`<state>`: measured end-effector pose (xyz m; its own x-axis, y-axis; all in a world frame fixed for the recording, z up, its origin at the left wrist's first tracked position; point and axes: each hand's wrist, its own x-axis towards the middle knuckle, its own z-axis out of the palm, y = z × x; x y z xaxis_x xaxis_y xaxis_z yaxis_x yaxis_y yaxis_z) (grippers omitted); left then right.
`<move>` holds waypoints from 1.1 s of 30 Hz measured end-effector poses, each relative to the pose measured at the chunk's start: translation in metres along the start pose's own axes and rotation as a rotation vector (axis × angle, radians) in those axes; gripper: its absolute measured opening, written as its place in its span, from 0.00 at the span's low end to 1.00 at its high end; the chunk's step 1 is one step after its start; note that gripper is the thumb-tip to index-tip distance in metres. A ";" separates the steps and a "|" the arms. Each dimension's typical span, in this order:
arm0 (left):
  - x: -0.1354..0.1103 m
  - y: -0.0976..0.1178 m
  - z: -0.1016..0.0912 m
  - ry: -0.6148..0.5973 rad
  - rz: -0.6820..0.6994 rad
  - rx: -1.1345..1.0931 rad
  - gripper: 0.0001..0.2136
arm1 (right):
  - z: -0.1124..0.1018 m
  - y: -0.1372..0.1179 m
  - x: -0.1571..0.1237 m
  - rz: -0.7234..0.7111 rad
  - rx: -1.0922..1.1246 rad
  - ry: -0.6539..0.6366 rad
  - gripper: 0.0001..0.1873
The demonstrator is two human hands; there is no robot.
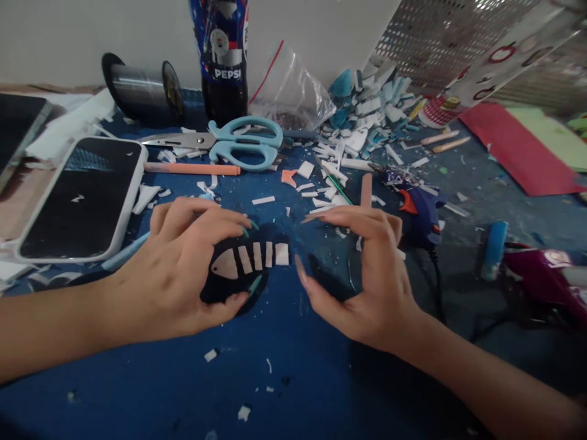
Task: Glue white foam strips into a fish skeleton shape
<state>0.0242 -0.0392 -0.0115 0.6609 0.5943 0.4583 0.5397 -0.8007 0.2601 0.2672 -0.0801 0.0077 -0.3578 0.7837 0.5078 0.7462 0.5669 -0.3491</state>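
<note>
Flat on the blue tabletop [302, 373], between left hand [172, 272] and right hand [383, 284]: a pale fish-head cutout [225, 265], then three narrow strips [257, 255] and a square piece [282, 254] in a row. Likely light, thin and stiff, perhaps brittle; best pinched by the side edges. With the left, a loose curl around the fish-head cutout, gripping nothing visible; with the right, past the square piece, thumb and fingers parted, apparently empty. Farther back: Pepsi bottle [224, 67], blue-handled scissors [214, 142].
</note>
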 end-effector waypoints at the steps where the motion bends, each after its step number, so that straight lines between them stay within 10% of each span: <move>1: -0.001 0.000 0.000 0.000 -0.004 0.013 0.20 | 0.001 0.000 0.000 -0.012 0.041 -0.050 0.26; 9: 0.000 -0.004 -0.001 -0.014 0.008 0.008 0.18 | 0.012 0.001 0.000 0.069 0.184 -0.261 0.27; 33: -0.002 -0.004 0.001 -0.015 -0.008 -0.036 0.18 | 0.014 0.007 -0.003 0.111 0.238 -0.259 0.28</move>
<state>0.0208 -0.0371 -0.0149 0.6647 0.6014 0.4432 0.5260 -0.7980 0.2940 0.2659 -0.0750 -0.0075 -0.4345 0.8650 0.2510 0.6480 0.4938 -0.5798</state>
